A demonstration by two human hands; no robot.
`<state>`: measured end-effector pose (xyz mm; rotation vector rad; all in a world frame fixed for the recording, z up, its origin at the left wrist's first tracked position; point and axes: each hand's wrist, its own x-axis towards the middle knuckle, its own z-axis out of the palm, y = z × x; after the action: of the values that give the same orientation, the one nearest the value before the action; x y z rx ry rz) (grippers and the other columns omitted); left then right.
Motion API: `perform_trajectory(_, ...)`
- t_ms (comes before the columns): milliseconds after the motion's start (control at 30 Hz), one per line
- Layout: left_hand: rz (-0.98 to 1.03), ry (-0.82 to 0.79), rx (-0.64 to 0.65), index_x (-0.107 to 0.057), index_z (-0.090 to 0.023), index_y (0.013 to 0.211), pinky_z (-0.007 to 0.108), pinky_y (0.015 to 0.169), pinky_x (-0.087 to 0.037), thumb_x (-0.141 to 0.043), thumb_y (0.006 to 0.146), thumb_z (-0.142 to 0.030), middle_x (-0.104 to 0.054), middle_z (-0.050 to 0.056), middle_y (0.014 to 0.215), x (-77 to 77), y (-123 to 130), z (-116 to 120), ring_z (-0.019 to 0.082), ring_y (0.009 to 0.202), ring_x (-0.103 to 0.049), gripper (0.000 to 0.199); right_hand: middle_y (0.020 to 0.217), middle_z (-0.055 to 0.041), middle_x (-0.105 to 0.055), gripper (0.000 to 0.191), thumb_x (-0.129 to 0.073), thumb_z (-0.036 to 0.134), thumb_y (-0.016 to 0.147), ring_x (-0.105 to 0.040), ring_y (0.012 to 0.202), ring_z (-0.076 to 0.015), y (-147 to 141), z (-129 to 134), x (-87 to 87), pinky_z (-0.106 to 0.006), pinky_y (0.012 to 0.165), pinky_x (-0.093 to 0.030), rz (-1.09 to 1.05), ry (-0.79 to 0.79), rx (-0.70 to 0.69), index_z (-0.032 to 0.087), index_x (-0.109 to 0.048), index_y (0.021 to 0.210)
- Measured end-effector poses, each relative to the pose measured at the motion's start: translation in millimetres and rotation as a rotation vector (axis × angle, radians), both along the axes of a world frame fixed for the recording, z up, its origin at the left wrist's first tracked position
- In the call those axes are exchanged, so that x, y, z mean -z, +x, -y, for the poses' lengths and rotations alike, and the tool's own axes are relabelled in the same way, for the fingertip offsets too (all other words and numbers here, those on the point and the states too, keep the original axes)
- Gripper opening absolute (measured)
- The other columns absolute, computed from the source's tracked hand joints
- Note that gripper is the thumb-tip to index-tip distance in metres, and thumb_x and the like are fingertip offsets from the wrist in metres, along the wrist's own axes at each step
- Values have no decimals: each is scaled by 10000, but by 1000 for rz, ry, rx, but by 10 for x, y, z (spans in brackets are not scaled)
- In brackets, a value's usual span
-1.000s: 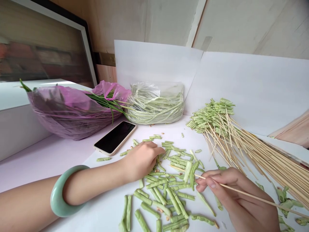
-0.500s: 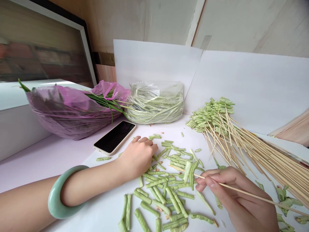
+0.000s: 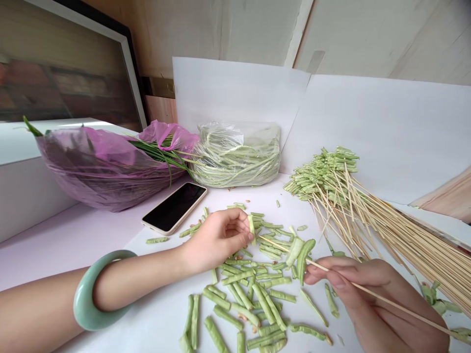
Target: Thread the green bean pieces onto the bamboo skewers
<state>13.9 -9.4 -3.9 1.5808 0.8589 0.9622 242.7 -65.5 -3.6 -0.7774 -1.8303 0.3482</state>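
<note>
My left hand [image 3: 217, 240] pinches a short green bean piece [image 3: 251, 229] between thumb and fingers, just above a scatter of cut long beans [image 3: 243, 289]. A jade bangle [image 3: 91, 289] circles my left wrist. My right hand [image 3: 368, 294] grips a thin bamboo skewer [image 3: 371, 289] near the right of the scatter. Two bean pieces [image 3: 300, 255] sit on the skewer close to its pointed end. The skewer seems to pass through them, though I cannot see this clearly.
A large bundle of finished bean skewers [image 3: 390, 225] lies at the right. Behind stand a clear bag of long beans [image 3: 235, 157], a purple bag [image 3: 106, 169] with chives, and a phone [image 3: 174, 208]. White paper [image 3: 375, 132] lines the wall.
My left hand has risen from the beans and now pinches a piece. My right hand and skewer have shifted right, carrying the bean pieces with them.
</note>
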Motion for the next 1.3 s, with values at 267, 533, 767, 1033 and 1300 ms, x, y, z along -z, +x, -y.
perform_trajectory(267, 285, -241, 140, -560, -125, 756, 247, 650, -455, -649, 736, -225, -593, 20, 679, 54, 10, -9, 117, 642, -562, 135, 783, -28, -675, 232, -470, 0, 818, -673, 770, -169, -13, 3, -4, -257, 697, -598, -46, -17, -21, 211, -497, 909)
perform_trajectory(533, 287, -288, 170, -602, -107, 808, 238, 676, -485, -639, 774, -250, -627, 45, 751, 41, 18, 6, 112, 673, -590, 151, 778, -20, -672, 200, -478, 20, 819, -670, 782, -170, -17, 4, 7, -259, 692, -600, -11, -26, -21, 206, -487, 893)
perform_trajectory(767, 292, -276, 168, -613, -113, 762, 216, 648, -485, -682, 746, -280, -627, 22, 677, 46, 15, 4, 106, 643, -596, 181, 806, -14, -672, 209, -485, 12, 804, -671, 783, -176, 6, 11, 41, -274, 683, -605, -7, -40, -30, 209, -486, 877)
perform_trajectory(1033, 279, -308, 192, -667, -96, 756, 223, 656, -495, -726, 696, -235, -675, 40, 685, 15, 20, 37, 107, 621, -604, 162, 864, -4, -669, 291, -484, -41, 767, -677, 799, -164, 5, 18, 25, -248, 697, -598, 51, 32, -88, 208, -529, 911)
perform_trajectory(1300, 272, -341, 271, -682, -97, 769, 216, 685, -498, -703, 707, -147, -688, 33, 712, 65, 22, 74, 102, 656, -624, 83, 869, 4, -685, 287, -483, -39, 775, -683, 789, -171, -31, 5, 23, -248, 668, -595, 95, -30, -155, 219, -514, 897)
